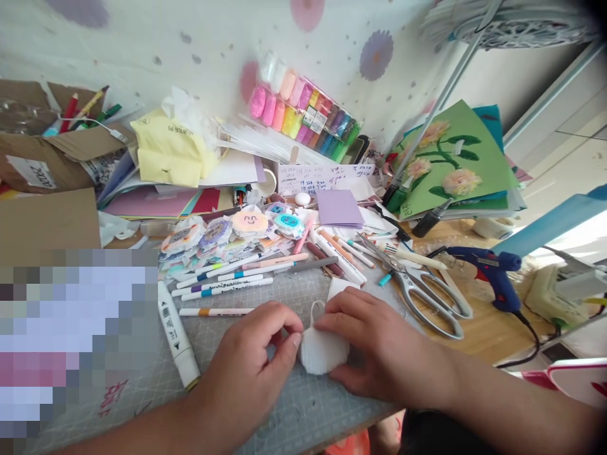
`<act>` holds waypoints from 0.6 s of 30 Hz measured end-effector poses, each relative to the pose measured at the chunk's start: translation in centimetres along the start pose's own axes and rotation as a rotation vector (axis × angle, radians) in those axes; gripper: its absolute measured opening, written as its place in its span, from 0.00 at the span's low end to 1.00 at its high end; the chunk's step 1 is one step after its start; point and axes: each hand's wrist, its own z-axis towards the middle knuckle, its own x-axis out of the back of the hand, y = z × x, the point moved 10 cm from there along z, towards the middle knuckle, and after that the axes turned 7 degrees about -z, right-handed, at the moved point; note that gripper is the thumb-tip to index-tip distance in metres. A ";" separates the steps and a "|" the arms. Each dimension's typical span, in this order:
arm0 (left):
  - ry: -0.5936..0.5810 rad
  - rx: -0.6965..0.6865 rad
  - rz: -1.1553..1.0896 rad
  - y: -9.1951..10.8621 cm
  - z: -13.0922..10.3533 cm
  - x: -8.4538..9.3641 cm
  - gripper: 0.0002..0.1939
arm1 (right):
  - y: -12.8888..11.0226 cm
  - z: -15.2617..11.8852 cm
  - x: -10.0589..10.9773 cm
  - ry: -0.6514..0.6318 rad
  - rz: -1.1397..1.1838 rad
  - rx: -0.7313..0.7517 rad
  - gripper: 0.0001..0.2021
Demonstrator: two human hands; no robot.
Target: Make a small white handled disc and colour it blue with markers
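A small white ribbed piece [325, 351] with a thin white loop [317, 308] at its top is held above the grey cutting mat [303, 404]. My right hand [379, 341] grips it from the right, fingers on top and thumb below. At its left edge, my left hand [258, 354] is pinched, thumb against forefinger; what lies between those fingertips is too small to make out. Another white piece [342, 288] lies just behind my right hand, partly covered by it.
Pens [227, 288] and decorated cutouts [250, 221] lie behind the hands. A thick white marker [177, 335] is at left. Large scissors [427, 287] and a blue glue gun [493, 268] are at right. Coloured clay packs [308, 117] lean at the back.
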 end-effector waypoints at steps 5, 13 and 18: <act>-0.016 -0.049 -0.069 0.4 -0.2 -0.5 0.06 | -0.7 -0.9 1.8 0.144 -0.058 0.026 0.18; 0.045 -0.005 -0.254 0.0 -0.3 0.0 0.04 | -2.4 -1.8 3.0 0.258 -0.176 0.103 0.16; 0.007 0.162 -0.437 -1.3 -0.5 -0.8 0.03 | -3.7 -2.0 3.3 0.303 -0.272 0.179 0.12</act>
